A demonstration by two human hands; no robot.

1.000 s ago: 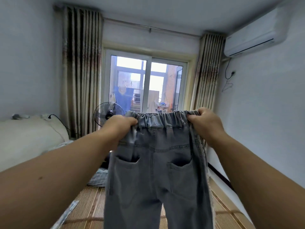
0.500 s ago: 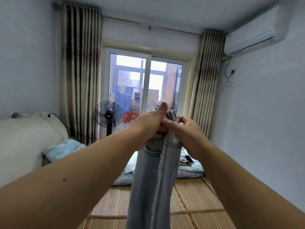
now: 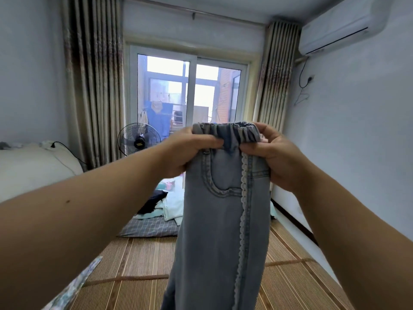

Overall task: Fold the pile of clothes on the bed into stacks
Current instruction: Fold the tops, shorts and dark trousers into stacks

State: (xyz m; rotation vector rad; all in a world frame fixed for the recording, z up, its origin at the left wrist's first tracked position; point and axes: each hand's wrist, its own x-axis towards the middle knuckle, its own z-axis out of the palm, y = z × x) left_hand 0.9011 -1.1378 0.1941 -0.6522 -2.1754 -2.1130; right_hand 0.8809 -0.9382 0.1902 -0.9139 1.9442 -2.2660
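Up in front of the person hang the light-blue jeans, held in the air above the bamboo mat that covers the bed. They appear doubled lengthwise, one leg over the other, with a curved front pocket and a strip of lace trim down the side seam facing the camera. The gathered elastic waistband is at the top. The legs run out of the bottom of the frame, so the hems cannot be seen.

The left hand grips the waistband's left edge, fingers curled over the front of the denim. The right hand grips the right edge just under the elastic. Its thumb lies on the front, and its fingers are mostly hidden behind the cloth.

At the far end of the mat lies a heap of clothes, pale green and dark pieces jumbled on a checked grey cloth. The jeans cover its right part, and single garments are hard to tell apart. A standing fan is by the window, its base hidden behind the left forearm.
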